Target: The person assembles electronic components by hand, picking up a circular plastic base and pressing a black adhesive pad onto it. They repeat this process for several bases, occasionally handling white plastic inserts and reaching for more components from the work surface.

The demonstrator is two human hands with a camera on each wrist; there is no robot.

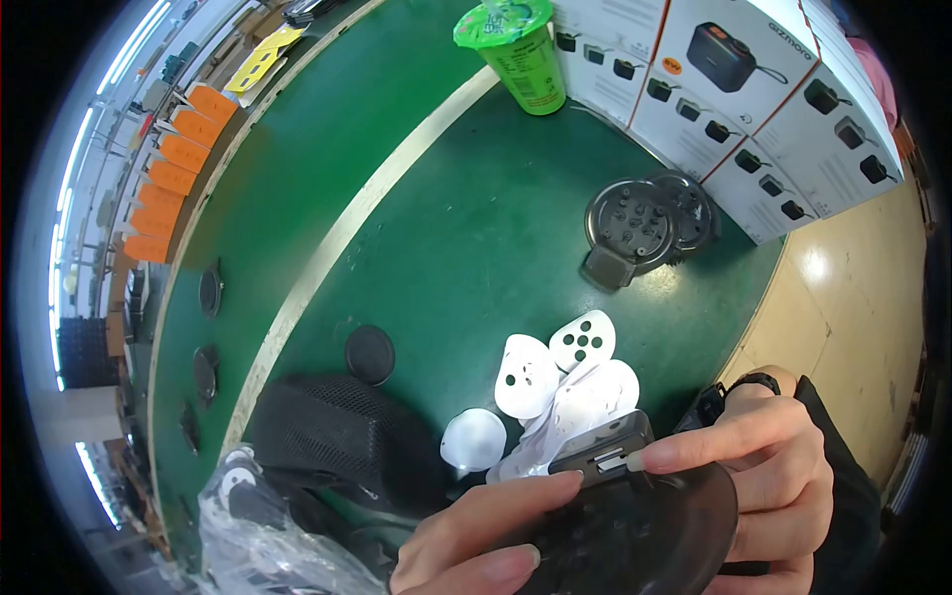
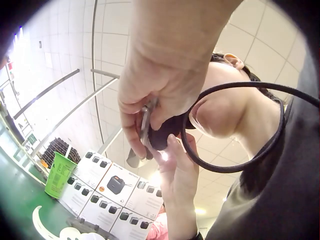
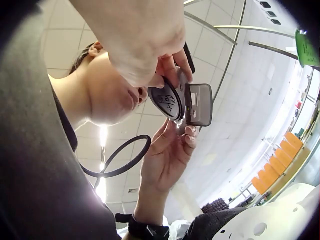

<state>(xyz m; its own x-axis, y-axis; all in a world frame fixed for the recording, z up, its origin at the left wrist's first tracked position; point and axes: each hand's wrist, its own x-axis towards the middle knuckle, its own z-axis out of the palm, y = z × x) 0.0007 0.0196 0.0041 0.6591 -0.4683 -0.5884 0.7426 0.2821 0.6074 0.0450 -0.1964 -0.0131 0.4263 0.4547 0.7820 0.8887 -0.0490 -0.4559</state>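
Note:
Both hands hold a dark, smoky round plastic part (image 1: 635,535) close in front of the person. A rectangular tab (image 1: 605,434) with a slot and a light insert projects from its far edge. The left hand (image 1: 476,540) pinches the part at its left side. My right hand (image 1: 778,476) grips the right side, its index fingertip on the slot of the tab. In the right wrist view the part's oval face (image 3: 167,100) carries raised markings, and the tab shows as a rectangular frame (image 3: 200,105). Some of the fingers are hidden behind the part.
Beyond the hands lie white perforated pieces (image 1: 526,375) and a white disc (image 1: 473,439). A black mesh case (image 1: 347,426) and clear plastic bag (image 1: 263,526) sit left. Similar dark round parts (image 1: 635,228) lie before printed boxes (image 1: 684,129), near a green cup (image 1: 521,64).

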